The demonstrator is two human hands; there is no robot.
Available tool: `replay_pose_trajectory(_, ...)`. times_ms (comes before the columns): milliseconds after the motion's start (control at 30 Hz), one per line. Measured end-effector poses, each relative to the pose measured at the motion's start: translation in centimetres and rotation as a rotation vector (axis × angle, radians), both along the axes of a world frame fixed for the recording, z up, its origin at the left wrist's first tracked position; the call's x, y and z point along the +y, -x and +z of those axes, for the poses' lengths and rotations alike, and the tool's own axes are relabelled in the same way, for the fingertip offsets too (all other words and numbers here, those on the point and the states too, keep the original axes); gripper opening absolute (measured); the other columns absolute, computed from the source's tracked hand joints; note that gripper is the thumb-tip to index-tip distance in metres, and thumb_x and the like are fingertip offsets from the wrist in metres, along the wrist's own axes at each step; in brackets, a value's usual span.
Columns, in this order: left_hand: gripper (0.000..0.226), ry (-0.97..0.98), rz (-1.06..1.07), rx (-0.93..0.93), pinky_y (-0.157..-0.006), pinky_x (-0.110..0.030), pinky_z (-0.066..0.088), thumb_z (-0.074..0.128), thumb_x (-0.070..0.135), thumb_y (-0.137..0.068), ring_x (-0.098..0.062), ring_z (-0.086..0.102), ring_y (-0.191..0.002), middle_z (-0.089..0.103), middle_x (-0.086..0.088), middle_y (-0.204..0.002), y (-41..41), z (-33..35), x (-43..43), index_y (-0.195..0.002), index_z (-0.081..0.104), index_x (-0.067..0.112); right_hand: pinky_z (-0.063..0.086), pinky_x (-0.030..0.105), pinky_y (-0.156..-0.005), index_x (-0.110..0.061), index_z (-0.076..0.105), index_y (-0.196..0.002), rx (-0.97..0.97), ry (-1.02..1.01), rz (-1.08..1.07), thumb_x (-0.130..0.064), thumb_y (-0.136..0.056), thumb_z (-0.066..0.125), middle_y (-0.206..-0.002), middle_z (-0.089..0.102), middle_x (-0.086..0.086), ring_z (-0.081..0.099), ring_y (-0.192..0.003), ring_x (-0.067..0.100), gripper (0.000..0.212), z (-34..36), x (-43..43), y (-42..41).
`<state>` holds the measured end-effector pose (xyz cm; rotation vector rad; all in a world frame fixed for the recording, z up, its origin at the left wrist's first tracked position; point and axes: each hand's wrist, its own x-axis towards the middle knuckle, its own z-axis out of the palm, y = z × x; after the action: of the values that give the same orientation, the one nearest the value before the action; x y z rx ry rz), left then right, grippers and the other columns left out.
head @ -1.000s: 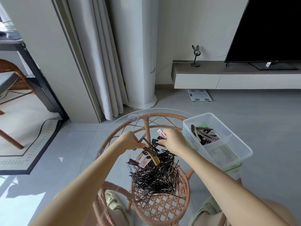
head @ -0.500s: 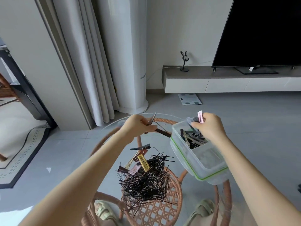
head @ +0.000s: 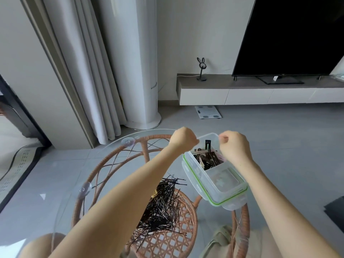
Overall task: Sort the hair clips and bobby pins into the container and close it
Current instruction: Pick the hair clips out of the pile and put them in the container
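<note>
A clear two-compartment container (head: 193, 175) with a green seal stands on the right of the glass tabletop (head: 61, 185). Its far compartment holds several hair clips (head: 206, 160), and one black clip (head: 208, 144) sticks upright. The near compartment looks bare. My left hand (head: 183, 139) hovers curled over the container's far left corner. My right hand (head: 234, 146) is curled over its far right side. What either fist holds is hidden. A heap of black bobby pins (head: 162, 207) lies on the glass, with a yellow clip (head: 154, 192) peeking out beside my left forearm.
The round glass top sits on a rattan frame (head: 149, 144) with suction cups (head: 128, 142). Slippers (head: 219, 239) show beneath it. Farther off are a curtain (head: 89, 71), a white column unit (head: 137, 71), a floor scale (head: 208, 112) and a TV (head: 290, 34) on a low cabinet.
Both hands moved from the pile to above the container's far compartment. The clips seen in my fingers half a second ago no longer show. The view shifted toward the container.
</note>
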<state>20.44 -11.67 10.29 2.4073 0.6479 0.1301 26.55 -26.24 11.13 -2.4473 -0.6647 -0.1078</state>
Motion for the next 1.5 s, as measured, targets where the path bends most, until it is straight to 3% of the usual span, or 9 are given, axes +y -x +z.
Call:
replay_pose_trajectory(167,0.02,-0.071,0.045,0.067,-0.082,-0.032,0.051,0.06,0.021,-0.083,-0.025,0.064,-0.089,0.07,-0.007,-0.099,5.7,0.6,4.7,-0.094,0.073,0.009,0.05,0.032,-0.085,-0.012,0.068,-0.101,0.133,-0.031,0.364,-0.018,-0.084,0.06,-0.099,0.071,0.004,0.064,-0.09,0.018,0.019,-0.1,1.8,4.9)
replay_pose_trajectory(400,0.04,-0.113,0.033,0.443,-0.104,-0.027,0.039,0.062,0.032,-0.085,-0.019,0.053,-0.121,0.061,-0.002,-0.127,15.6,-2.1,7.7,-0.12,0.061,0.012,0.035,0.04,-0.103,-0.017,0.043,-0.132,0.2,0.351,0.747,-0.038,-0.078,0.068,-0.137,0.046,0.005,0.04,-0.126,0.026,0.063,-4.2,8.3,9.9)
replay_pose_trajectory(600,0.057,-0.063,0.064,0.514,-0.091,-0.031,0.049,0.062,0.046,-0.08,-0.023,0.06,-0.107,0.063,-0.008,-0.121,18.3,-4.6,5.5,-0.122,0.056,0.008,0.036,0.047,-0.102,-0.021,0.034,-0.138,0.115,0.689,0.854,-0.055,-0.06,0.076,-0.142,0.036,0.006,0.032,-0.128,0.029,0.094,-6.9,12.7,10.7)
replay_pose_trajectory(767,0.055,-0.046,0.087,0.432,-0.08,-0.031,0.05,0.07,0.039,-0.076,-0.02,0.056,-0.087,0.064,-0.008,-0.112,18.6,-5.5,5.1,-0.12,0.056,0.008,0.046,0.039,-0.087,-0.019,0.045,-0.122,0.324,0.616,0.813,-0.037,-0.059,0.082,-0.126,0.052,0.007,0.05,-0.109,0.026,0.075,-7.6,13.5,10.9)
replay_pose_trajectory(900,0.043,0.019,0.112,0.347,-0.056,-0.02,0.04,0.07,0.04,-0.076,-0.016,0.051,-0.072,0.062,-0.002,-0.085,18.9,-5.7,5.5,-0.103,0.066,0.007,0.04,0.028,-0.061,-0.014,0.059,-0.099,0.404,0.57,0.826,-0.032,-0.061,0.082,-0.09,0.057,-0.001,0.053,-0.083,0.018,0.048,-6.7,13.0,10.7)
replay_pose_trajectory(1000,0.032,0.042,0.127,0.281,-0.065,-0.026,0.046,0.071,0.035,-0.077,-0.015,0.055,-0.071,0.068,-0.004,-0.083,19.0,-5.3,5.7,-0.093,0.072,0.007,0.034,0.026,-0.054,-0.012,0.067,-0.087,0.459,0.467,0.794,-0.026,-0.066,0.079,-0.068,0.05,-0.007,0.047,-0.064,0.01,0.029,-6.4,12.1,10.2)
replay_pose_trajectory(1100,0.019,0.026,0.151,0.232,-0.073,-0.029,0.052,0.069,0.022,-0.079,-0.014,0.061,-0.075,0.074,-0.004,-0.094,19.0,-4.5,5.9,-0.093,0.073,0.009,0.036,0.025,-0.053,-0.014,0.067,-0.075,0.434,0.339,0.758,-0.02,-0.072,0.075,-0.062,0.053,-0.008,0.047,-0.059,0.009,0.011,-6.4,11.4,9.9)
replay_pose_trajectory(1233,0.014,-0.02,0.181,0.167,-0.048,-0.012,0.045,0.064,0.012,-0.08,-0.013,0.057,-0.057,0.07,0.0,-0.079,19.1,-3.3,6.3,-0.089,0.075,0.007,0.036,0.023,-0.053,-0.018,0.062,-0.066,0.421,0.249,0.728,-0.015,-0.076,0.071,-0.062,0.057,-0.006,0.05,-0.058,0.008,0.014,-5.4,10.3,9.8)
replay_pose_trajectory(1500,0.009,-0.007,0.241,-0.037,-0.067,-0.036,0.057,0.065,0.011,-0.078,-0.022,0.058,-0.058,0.07,-0.009,-0.071,17.4,0.6,5.9,-0.079,0.073,0.008,0.038,0.023,-0.055,-0.012,0.07,-0.074,0.44,-0.06,0.64,-0.019,-0.076,0.073,-0.062,0.063,0.0,0.052,-0.054,0.004,0.009,-1.4,7.4,8.6)
